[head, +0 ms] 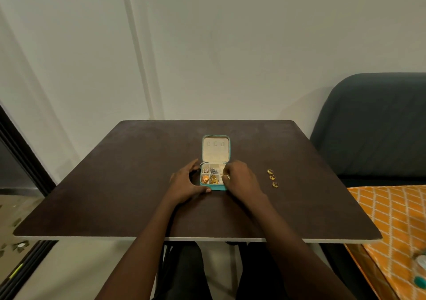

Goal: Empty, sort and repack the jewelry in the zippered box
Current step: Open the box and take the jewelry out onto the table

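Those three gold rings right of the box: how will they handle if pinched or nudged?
The rings look small and metallic, so probably light, rigid and slick under a pinch. They lie loose and apart on the smooth table, so a nudge would likely slide them. Tipped on edge, they may roll. The right hand seems to pinch another piece at the box.

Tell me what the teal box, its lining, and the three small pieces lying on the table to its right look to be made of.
Teal box: seemingly faux leather or coated fabric, matte, with a zip track round the lid edge.
Lining: soft cream fabric, perhaps velvet; dull, no glare.
Three gold pieces: probably gold-toned metal, shiny, catching bright glints; too small to tell more.
Table: dark brown matte board with a pale edge, likely laminate.
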